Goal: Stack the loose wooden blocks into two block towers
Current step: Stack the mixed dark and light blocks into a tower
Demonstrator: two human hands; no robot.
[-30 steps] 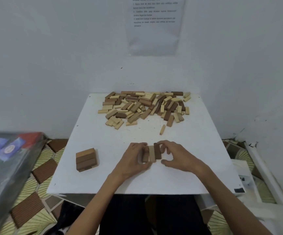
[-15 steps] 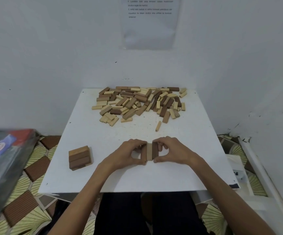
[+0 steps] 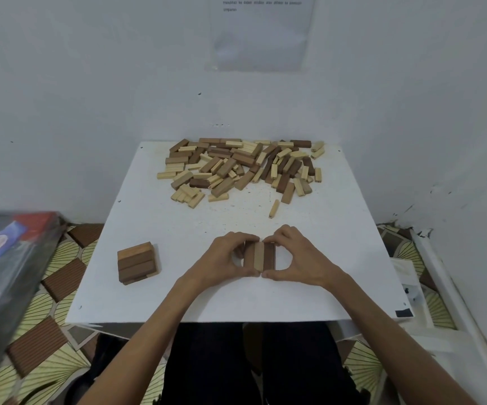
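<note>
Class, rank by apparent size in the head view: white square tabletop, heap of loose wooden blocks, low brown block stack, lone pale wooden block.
White square tabletop
Heap of loose wooden blocks
Low brown block stack, nearer camera
Lone pale wooden block

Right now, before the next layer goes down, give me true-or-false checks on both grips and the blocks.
1. The left grip and the right grip both hold the row of three blocks. True.
2. That row's middle block is the darkest. False: it is the lightest, with darker ones on each side.
3. The short stack stands on the table left of the left grip, untouched. True.
4. The loose pile lies at the table's near edge. False: it lies at the far edge, by the wall.
</note>
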